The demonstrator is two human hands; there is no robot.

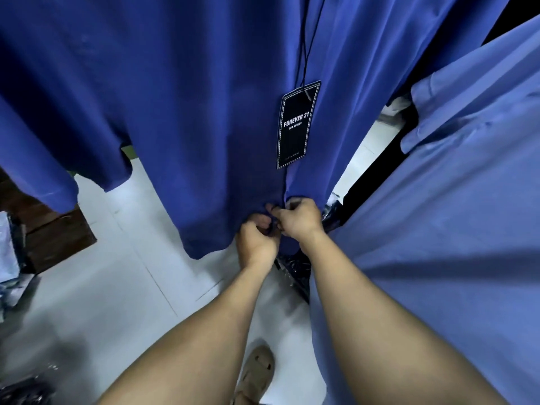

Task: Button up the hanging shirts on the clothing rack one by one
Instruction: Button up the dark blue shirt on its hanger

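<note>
At the bottom centre of the frame, a tan sandal is seen on the pale tiled floor. Two bare forearms are extended upward to the middle of the frame. The left hand is curled, its fingers pinching the lower front edge of the dark blue shirt; the right hand is closed on the opposite edge, the two hands touching at the placket near the hem. A black hang tag is suspended above them on a cord. A lighter blue shirt is hung at the right. A dark wooden box is visible at the left edge.
</note>
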